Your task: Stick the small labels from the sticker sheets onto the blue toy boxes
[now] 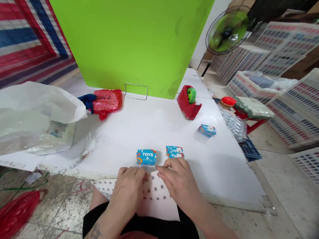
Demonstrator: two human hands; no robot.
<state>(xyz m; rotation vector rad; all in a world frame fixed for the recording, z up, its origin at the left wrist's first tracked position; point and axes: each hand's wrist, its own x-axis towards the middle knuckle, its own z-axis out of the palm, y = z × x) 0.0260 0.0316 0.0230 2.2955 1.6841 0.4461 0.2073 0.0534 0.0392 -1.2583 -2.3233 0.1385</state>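
Lime-green panel (128, 36), red tape dispenser (186, 106), round fan (227, 34), white crates (309, 101), red plastic bag (9, 217) on tiled floor (284, 182)

Looks forward and down from the wearer's head, over the lap (97, 221). Catches the left hand (129, 188) and right hand (180, 182) from above and behind, close by at lower middle. Faces across the white table (147, 122) toward a green panel (122, 35) farther off. Spreads wide from striped cloth (11, 39) at the left edge to stacked crates (315, 98) at the right edge.
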